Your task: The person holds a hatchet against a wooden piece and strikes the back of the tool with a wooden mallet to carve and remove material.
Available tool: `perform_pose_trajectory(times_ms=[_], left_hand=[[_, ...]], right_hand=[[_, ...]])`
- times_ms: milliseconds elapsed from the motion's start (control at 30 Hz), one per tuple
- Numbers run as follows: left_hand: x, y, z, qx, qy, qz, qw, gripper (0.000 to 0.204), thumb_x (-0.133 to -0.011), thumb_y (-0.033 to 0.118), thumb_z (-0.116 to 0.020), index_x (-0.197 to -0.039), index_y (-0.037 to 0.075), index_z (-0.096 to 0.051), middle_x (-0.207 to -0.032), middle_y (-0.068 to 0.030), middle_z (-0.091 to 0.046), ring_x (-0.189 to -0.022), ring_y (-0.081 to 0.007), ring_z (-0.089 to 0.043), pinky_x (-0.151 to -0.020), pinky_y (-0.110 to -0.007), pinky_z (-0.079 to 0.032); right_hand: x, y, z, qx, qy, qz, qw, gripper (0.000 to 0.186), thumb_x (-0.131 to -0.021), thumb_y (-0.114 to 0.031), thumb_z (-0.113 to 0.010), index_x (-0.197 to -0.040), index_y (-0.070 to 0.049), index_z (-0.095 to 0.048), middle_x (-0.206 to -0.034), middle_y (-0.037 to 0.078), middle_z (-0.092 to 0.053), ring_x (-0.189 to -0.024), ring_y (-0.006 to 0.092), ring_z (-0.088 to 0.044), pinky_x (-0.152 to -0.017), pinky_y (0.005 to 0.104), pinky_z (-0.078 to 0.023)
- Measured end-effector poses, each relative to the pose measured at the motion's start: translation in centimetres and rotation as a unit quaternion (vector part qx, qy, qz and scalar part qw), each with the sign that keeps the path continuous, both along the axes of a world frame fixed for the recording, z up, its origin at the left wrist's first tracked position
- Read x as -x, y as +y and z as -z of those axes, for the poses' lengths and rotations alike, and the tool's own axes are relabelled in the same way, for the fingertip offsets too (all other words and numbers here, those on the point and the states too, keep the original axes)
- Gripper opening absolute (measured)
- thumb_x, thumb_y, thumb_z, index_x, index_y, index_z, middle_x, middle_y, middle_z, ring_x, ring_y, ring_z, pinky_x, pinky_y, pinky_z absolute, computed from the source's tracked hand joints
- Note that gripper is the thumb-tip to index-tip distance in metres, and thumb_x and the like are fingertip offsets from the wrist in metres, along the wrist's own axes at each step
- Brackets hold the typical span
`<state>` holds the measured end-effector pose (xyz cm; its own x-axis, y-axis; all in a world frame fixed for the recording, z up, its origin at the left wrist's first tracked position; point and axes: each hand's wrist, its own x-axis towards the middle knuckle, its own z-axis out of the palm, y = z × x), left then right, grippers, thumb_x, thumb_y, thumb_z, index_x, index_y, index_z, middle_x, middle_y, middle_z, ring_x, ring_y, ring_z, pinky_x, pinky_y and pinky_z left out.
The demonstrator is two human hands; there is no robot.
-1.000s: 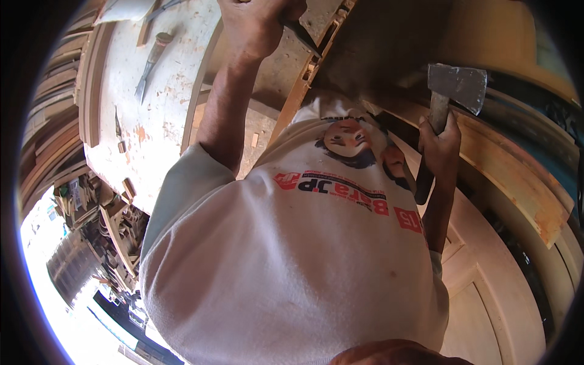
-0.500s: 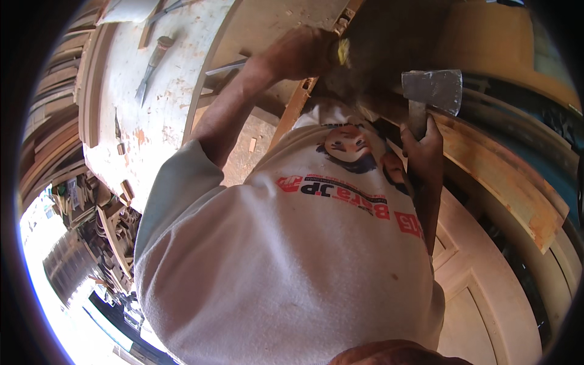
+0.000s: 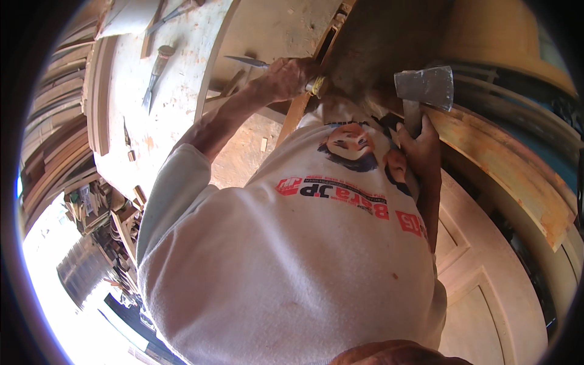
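My left hand (image 3: pixel 291 79) is closed round a chisel (image 3: pixel 246 61). Its pointed metal blade sticks out to the left, and the yellow-bound butt of its handle shows at the right of the fist. Beside that hand a narrow wooden rail (image 3: pixel 330 41) runs away from me, with a dark slot cut in its edge; the hand and my shirt hide part of it. On the right, my right hand (image 3: pixel 421 146) grips a hatchet (image 3: pixel 424 87) by its short handle, its broad grey head upright above the fist. The hatchet is apart from the chisel and the rail.
Another chisel (image 3: pixel 157 76) lies on the pale worn tabletop (image 3: pixel 182 79) at left, with a further tool (image 3: pixel 173 15) beyond it. Stacked timber (image 3: pixel 58 146) fills the far left. To the right are long boards (image 3: pixel 511 176) and a panelled door (image 3: pixel 486 274).
My left hand has drawn back toward me and to the left, with the chisel turned so more of its blade shows. The hatchet has shifted slightly left in my right hand.
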<state>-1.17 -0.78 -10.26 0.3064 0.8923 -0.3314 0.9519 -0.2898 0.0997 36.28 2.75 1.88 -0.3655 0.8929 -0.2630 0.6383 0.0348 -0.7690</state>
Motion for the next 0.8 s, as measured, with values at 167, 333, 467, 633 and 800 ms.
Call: perform_pose_trajectory(times_ms=[167, 333, 467, 633, 800], left_hand=[[-1.2, 3.6, -9.5, 0.13, -0.133, -0.051, 0.981, 0.047, -0.088, 0.031, -0.077, -0.125, 0.005, -0.068, -0.109, -0.0142, -0.074, -0.097, -0.0225, -0.072, -0.089, -0.038, -0.059], [-0.8, 1.8, -3.1, 0.08, -0.016, 0.036, 0.996, 0.046, -0.086, 0.026, -0.08, -0.129, 0.016, -0.069, -0.112, -0.0091, -0.077, -0.097, -0.0201, -0.074, -0.09, -0.035, -0.06], [1.0, 4.5, -11.2, 0.045, -0.198, -0.134, 0.97, 0.06, -0.082, 0.031, -0.084, -0.137, 0.016, -0.064, -0.124, -0.0101, -0.073, -0.11, -0.0211, -0.071, -0.098, -0.032, -0.057], [5.2, 8.0, -14.0, -0.082, -0.298, -0.151, 0.939, 0.033, -0.084, 0.021, -0.081, -0.107, 0.001, -0.069, -0.094, -0.0115, -0.074, -0.086, -0.0205, -0.069, -0.078, -0.036, -0.056], [2.3, 7.2, -16.7, -0.223, -0.315, -0.277, 0.88, 0.049, -0.081, 0.032, -0.089, -0.112, 0.002, -0.066, -0.099, -0.0126, -0.073, -0.091, -0.0228, -0.07, -0.08, -0.036, -0.056]], right_hand=[[0.2, 0.2, -0.2, 0.045, -0.025, -0.001, 0.999, 0.048, -0.089, -0.024, -0.072, -0.121, 0.009, -0.059, -0.102, 0.024, -0.07, -0.094, 0.0269, -0.068, -0.088, 0.0396, -0.052], [0.7, -0.1, 0.1, 0.085, -0.017, -0.002, 0.996, 0.05, -0.088, -0.024, -0.073, -0.122, 0.01, -0.058, -0.105, 0.028, -0.07, -0.1, 0.033, -0.07, -0.089, 0.0414, -0.052], [0.7, -0.1, 1.3, 0.043, -0.004, -0.017, 0.999, 0.049, -0.088, -0.025, -0.073, -0.121, 0.009, -0.059, -0.104, 0.028, -0.07, -0.099, 0.037, -0.07, -0.09, 0.0419, -0.052], [0.7, 0.0, 0.7, 0.048, -0.03, -0.027, 0.998, 0.045, -0.089, -0.024, -0.072, -0.12, 0.007, -0.06, -0.102, 0.025, -0.07, -0.093, 0.0324, -0.069, -0.088, 0.0408, -0.052], [0.5, -0.1, 0.9, 0.086, -0.033, -0.013, 0.996, 0.058, -0.088, -0.024, -0.072, -0.129, 0.013, -0.055, -0.111, 0.033, -0.069, -0.109, 0.0402, -0.07, -0.093, 0.0415, -0.052]])
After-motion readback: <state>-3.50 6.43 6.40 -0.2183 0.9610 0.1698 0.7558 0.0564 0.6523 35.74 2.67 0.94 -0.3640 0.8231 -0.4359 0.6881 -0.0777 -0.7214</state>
